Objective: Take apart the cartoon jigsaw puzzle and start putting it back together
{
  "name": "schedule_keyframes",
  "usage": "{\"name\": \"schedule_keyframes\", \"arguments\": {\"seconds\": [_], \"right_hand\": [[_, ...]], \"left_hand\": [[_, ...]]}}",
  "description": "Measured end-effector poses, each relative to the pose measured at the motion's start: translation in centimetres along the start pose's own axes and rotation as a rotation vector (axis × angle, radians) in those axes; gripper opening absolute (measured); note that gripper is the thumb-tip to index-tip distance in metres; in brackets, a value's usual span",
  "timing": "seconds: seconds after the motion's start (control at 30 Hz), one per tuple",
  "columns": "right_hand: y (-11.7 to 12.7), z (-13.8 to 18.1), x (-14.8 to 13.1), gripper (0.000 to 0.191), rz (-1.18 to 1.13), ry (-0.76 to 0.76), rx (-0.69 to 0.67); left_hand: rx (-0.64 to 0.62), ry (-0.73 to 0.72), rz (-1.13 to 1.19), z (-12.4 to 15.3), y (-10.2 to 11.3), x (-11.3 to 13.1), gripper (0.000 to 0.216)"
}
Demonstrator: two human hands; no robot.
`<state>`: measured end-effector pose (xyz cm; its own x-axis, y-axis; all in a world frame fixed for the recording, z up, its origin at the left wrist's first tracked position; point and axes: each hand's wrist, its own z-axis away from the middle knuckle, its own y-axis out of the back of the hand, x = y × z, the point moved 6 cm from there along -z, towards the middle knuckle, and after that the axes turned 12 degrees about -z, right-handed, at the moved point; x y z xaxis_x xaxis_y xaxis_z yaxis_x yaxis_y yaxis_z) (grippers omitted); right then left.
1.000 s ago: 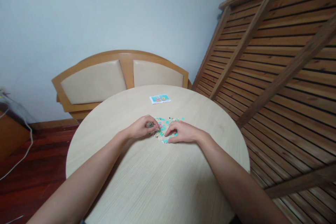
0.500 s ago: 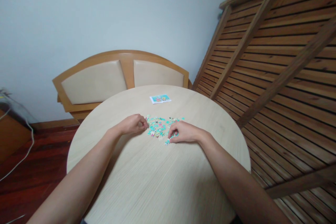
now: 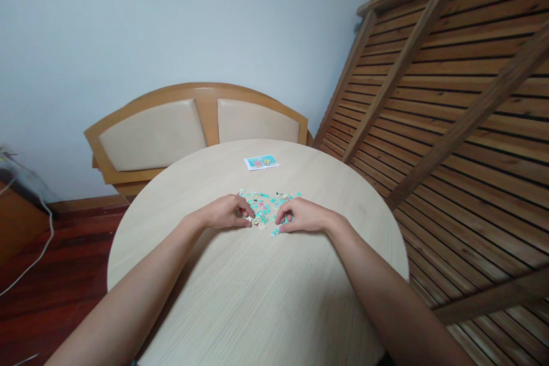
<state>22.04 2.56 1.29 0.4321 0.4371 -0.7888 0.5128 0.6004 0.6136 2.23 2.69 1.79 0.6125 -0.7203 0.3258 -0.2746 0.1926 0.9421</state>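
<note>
Left hand (image 3: 227,213) and right hand (image 3: 300,216) lie curled, palms down.

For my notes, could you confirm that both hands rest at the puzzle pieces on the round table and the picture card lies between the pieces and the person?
Not quite: the head view shows the picture card beyond the puzzle pieces, toward the bench. The left hand and right hand do rest at the pieces on the round table.

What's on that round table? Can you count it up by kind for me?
Hands: 2, left hand and right hand
Picture card: 1
Heap of puzzle pieces: 1, single pieces too small to count
Total: 4
</note>
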Motion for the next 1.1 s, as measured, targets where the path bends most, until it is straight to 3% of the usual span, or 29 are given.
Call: {"name": "schedule_keyframes", "arguments": {"seconds": [0.33, 1.1], "right_hand": [[0.3, 0.3, 0.3, 0.033, 0.036, -0.064, -0.024], [0.9, 1.0, 0.5, 0.028, -0.03, -0.132, -0.045]], "left_hand": [[0.004, -0.06, 0.016, -0.3, -0.2, 0.8, 0.017], [0.024, 0.096, 0.086, 0.1, -0.2, -1.2, 0.022]]}}
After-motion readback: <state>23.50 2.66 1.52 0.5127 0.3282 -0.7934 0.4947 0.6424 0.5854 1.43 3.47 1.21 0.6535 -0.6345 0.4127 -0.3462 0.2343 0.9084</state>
